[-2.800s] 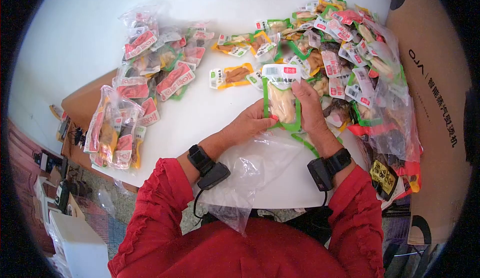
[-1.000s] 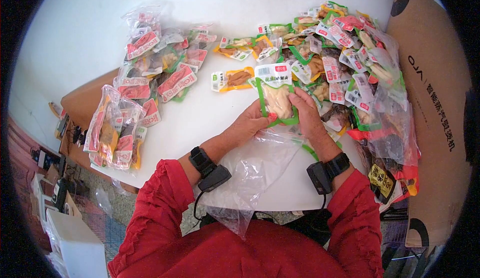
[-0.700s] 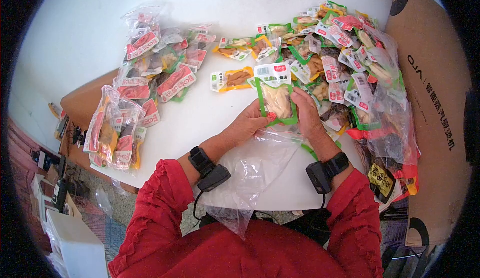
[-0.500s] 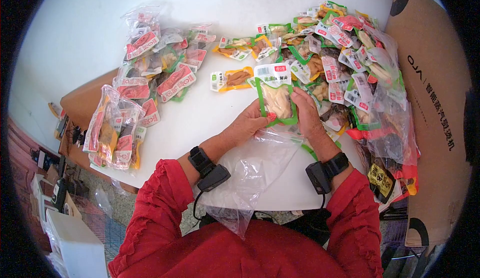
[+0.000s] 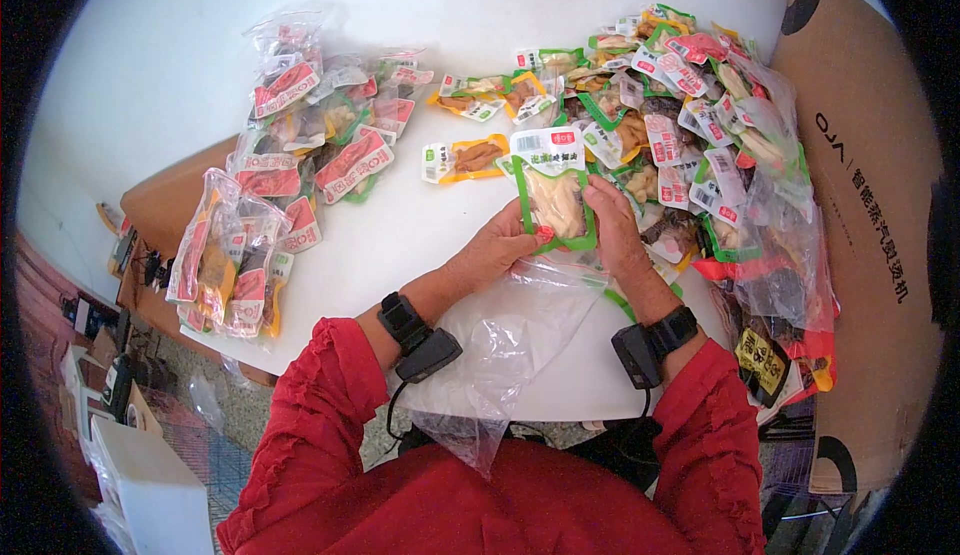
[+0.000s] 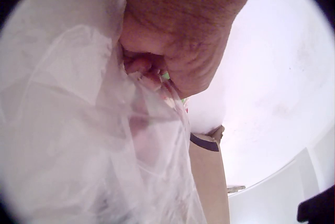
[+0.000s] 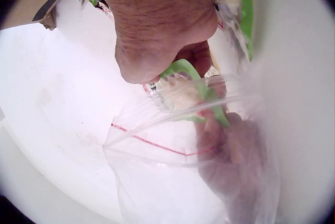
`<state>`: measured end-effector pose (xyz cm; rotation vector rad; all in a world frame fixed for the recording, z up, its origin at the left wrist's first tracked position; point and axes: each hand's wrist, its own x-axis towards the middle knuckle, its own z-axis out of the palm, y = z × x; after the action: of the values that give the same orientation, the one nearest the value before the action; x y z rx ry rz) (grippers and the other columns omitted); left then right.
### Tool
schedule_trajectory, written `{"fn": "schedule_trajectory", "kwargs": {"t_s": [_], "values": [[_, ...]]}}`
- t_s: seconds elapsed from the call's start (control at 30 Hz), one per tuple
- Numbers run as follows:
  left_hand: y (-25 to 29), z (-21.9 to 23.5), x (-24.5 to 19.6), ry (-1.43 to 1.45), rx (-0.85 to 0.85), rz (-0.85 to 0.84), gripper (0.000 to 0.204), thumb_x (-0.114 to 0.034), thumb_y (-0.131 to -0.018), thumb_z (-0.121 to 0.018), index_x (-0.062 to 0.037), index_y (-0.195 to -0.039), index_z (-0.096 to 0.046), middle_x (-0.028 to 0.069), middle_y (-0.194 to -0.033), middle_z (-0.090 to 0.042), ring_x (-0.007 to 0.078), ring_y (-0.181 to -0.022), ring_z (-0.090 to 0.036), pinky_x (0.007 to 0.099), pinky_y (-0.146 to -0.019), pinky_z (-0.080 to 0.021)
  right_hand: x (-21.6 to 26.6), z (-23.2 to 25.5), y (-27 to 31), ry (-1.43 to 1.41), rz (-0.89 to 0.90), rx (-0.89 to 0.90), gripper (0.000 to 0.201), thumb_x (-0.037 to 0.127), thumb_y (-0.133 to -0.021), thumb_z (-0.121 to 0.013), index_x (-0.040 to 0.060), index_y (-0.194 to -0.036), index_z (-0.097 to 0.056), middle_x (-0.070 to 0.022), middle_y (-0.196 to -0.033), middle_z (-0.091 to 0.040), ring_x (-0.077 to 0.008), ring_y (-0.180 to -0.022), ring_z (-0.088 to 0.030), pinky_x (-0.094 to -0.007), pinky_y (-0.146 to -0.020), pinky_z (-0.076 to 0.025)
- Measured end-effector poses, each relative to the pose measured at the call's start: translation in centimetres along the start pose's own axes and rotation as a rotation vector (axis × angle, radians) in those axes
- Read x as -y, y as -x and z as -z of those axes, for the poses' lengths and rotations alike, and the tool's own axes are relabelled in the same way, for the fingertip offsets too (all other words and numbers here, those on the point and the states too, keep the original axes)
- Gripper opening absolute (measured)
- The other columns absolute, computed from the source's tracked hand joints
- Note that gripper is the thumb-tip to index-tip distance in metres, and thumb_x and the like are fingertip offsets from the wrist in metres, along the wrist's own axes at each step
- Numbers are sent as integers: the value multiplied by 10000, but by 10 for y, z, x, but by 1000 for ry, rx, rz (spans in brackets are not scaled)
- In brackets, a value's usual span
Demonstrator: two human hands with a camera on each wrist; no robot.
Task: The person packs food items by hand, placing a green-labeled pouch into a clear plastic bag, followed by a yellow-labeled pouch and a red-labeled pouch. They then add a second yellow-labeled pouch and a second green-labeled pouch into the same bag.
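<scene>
A vacuum-sealed snack packet [image 5: 555, 205] with a green border, a white printed top and pale pieces inside stands upright between both hands. My left hand [image 5: 495, 247] pinches its lower left side, thumb in front. My right hand [image 5: 618, 225] grips the right edge. Below the hands hangs a clear plastic bag [image 5: 500, 340], draped over the table's front edge. The left wrist view shows that bag [image 6: 68, 129] gathered right at the left fingers. In the right wrist view the packet's green edge [image 7: 183, 68] shows under the right hand, with the bag's mouth just below.
Mixed snack packets [image 5: 660, 145] are heaped at the right, beside a large cardboard box [image 5: 880, 195]. Filled clear bags [image 5: 235, 255] lie at the left of the white table [image 5: 370, 245]. A yellow-edged packet [image 5: 465, 159] lies just beyond the hands.
Since the oldest frame the hands have brought the packet slightly left and tipped it so its printed front shows more. Over the last second hands and packet stay almost still.
</scene>
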<state>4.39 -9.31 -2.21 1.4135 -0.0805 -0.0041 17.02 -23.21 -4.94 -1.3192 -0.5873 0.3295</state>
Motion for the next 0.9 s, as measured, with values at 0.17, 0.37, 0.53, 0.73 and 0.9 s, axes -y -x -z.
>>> {"fn": "schedule_trajectory", "kwargs": {"t_s": [0.17, 0.37, 0.53, 0.73, 0.9], "values": [[8, -7, -17, -57, -18, 74, 439, -153, -859, -522, -100, -1250, -330, 11, -1017, -583, -3, -584, -501, 141, -423, -352, 16, -6, 5, 39, 33, -3, 419, 244, -843, -449, -88, -1096, -482, -165, -1073, -526, -220, -1021, -481, -283, -910, -341], [7, -7, -15, -94, -49, 80, 435, -166, -863, -518, -111, -1252, -333, -14, -992, -582, -17, -530, -450, 134, -412, -324, 27, -10, 10, 96, 92, 27, 354, 222, -846, -444, -70, -1036, -506, -121, -971, -546, -174, -919, -498, -266, -848, -370], [5, -4, -9, -71, -43, 70, 440, -162, -861, -519, -111, -1257, -334, -21, -980, -581, -21, -543, -446, 132, -422, -323, 29, -11, 13, 98, 74, -7, 342, 199, -844, -458, -74, -1045, -503, -121, -993, -542, -175, -938, -495, -268, -853, -371], [7, -7, -13, -68, -41, 66, 448, -157, -856, -522, -114, -1261, -335, -27, -967, -584, -22, -536, -437, 132, -418, -313, 26, -10, 12, 118, 61, -34, 366, 201, -844, -472, -76, -1082, -495, -143, -1042, -533, -194, -983, -492, -277, -883, -360], [9, -8, -17, -80, -37, 70, 448, -156, -855, -524, -114, -1260, -336, -30, -955, -586, -21, -537, -444, 133, -417, -317, 14, -6, 8, 122, 77, -42, 377, 207, -846, -474, -75, -1095, -493, -166, -1079, -522, -218, -1018, -486, -289, -902, -354]]}}
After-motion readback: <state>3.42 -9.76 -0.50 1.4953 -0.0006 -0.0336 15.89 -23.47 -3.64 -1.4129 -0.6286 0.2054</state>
